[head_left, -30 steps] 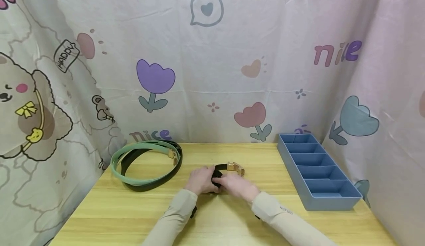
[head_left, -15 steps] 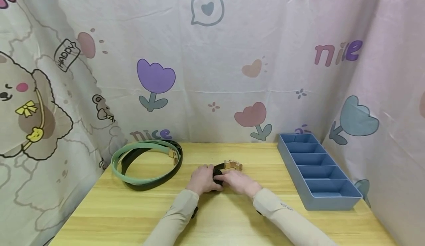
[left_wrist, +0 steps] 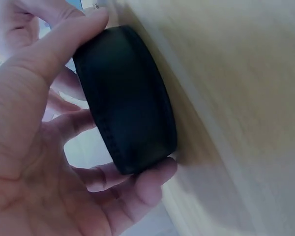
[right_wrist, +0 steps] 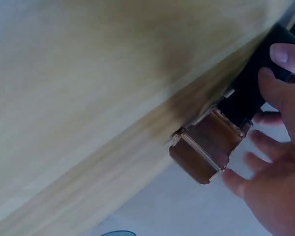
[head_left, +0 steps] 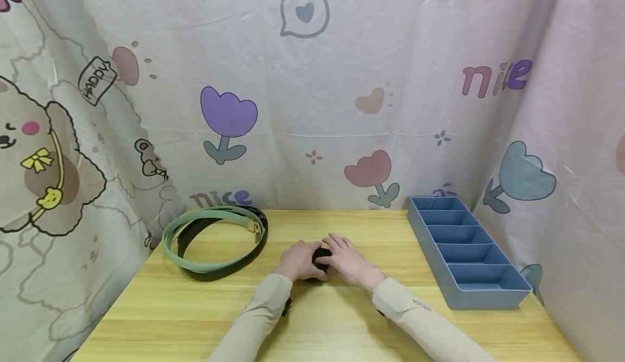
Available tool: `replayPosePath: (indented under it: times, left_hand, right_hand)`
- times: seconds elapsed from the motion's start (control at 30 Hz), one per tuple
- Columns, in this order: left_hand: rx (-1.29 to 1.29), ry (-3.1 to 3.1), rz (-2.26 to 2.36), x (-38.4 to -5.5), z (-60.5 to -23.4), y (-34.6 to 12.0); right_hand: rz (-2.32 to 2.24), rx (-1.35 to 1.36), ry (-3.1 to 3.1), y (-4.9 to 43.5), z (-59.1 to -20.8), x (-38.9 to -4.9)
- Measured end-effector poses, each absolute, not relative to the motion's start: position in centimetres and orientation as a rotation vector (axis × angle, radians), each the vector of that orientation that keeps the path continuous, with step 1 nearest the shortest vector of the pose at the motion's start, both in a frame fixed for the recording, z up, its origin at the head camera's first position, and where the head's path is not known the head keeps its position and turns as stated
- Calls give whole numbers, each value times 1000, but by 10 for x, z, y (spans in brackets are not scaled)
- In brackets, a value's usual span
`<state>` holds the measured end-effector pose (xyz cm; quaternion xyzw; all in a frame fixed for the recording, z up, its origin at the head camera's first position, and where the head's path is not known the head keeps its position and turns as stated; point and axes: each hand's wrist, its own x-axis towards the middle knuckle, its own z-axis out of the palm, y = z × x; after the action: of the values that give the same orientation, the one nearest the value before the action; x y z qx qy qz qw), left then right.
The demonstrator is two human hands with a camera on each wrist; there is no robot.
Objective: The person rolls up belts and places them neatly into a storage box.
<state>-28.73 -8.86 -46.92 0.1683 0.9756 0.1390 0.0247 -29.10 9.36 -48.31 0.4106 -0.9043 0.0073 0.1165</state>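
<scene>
A black belt (head_left: 320, 255) is rolled into a tight coil near the middle of the table. My left hand (head_left: 297, 262) grips the coil; in the left wrist view its thumb lies at one edge of the rolled belt (left_wrist: 128, 98) and its fingers at the other. My right hand (head_left: 350, 262) holds the coil's other side, thumb against the strap. Beside its fingers in the right wrist view is the gold buckle (right_wrist: 206, 142), close to the tabletop. From the head view the buckle is hidden behind the right hand.
A light green belt (head_left: 207, 267) and a larger black belt (head_left: 229, 268) lie in loose, overlapping loops at the table's left. On the right stands a blue-grey box (head_left: 480, 299) with several compartments. A printed curtain (head_left: 312, 90) hangs behind the wooden table (head_left: 332, 329).
The gold buckle end has been drawn in toward the coil and is now out of sight in the head view. My right fingers have extended forward over it. The left hand has barely moved.
</scene>
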Motion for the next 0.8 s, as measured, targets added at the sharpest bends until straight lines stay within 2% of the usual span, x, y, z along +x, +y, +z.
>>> replayPosePath:
  times: [0.3,0.8]
  left_hand:
    - [545,3039,424,-279,-467,-86]
    - [534,2967,566,-274,-466,-88]
  right_hand:
    - [328,1337,-2686,92,-477,-288]
    - [311,1309,-3028,100,-454,-288]
